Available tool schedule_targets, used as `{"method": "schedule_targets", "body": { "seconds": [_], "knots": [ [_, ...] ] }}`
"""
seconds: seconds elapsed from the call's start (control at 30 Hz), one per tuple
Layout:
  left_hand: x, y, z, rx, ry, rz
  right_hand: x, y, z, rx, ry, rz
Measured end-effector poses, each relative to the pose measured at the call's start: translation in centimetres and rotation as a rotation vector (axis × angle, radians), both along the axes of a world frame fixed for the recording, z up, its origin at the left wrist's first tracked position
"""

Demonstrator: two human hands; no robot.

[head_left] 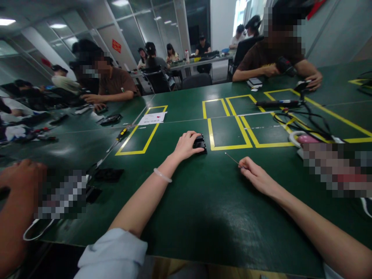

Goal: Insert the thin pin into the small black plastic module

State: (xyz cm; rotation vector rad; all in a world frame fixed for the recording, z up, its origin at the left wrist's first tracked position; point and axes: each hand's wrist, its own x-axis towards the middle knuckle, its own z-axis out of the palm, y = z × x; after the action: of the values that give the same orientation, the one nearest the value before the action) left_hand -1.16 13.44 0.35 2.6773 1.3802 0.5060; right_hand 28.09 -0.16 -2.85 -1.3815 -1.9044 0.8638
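My left hand (186,145), with a pale bangle at the wrist, grips a small black rectangular device (200,140) lying on the green table (186,209). Its thumb lies along the near side and the fingers cover the far left part, so much of the device is hidden. To the right, my right hand (253,174) is closed on a thin metal tool (231,158). That tool's tip points up and left toward the device but stays apart from it. Its exact kind is too small to tell.
Yellow tape outlines (229,147) mark the table. A screwdriver (122,134) and a paper sheet (153,118) lie left. A black corded tool (279,103) with loops of cable is at right. Co-workers sit across the table; another person's arm (17,209) reaches in at left.
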Motion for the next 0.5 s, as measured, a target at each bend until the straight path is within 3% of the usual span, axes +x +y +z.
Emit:
{"method": "schedule_targets", "body": {
  "seconds": [0.13,0.23,0.5],
  "knots": [
    [0.0,2.6,-0.8,-0.134,0.016,-0.073,0.0,0.2,-0.3,-0.004,0.025,0.005],
    [-0.1,2.9,-1.7,-0.225,0.049,-0.11,0.0,0.2,-0.4,-0.023,0.054,0.01],
    [1.1,-1.5,-2.1,-0.141,-0.015,-0.172,-0.4,-0.1,-0.1,-0.119,0.191,0.037]
  ]
}}
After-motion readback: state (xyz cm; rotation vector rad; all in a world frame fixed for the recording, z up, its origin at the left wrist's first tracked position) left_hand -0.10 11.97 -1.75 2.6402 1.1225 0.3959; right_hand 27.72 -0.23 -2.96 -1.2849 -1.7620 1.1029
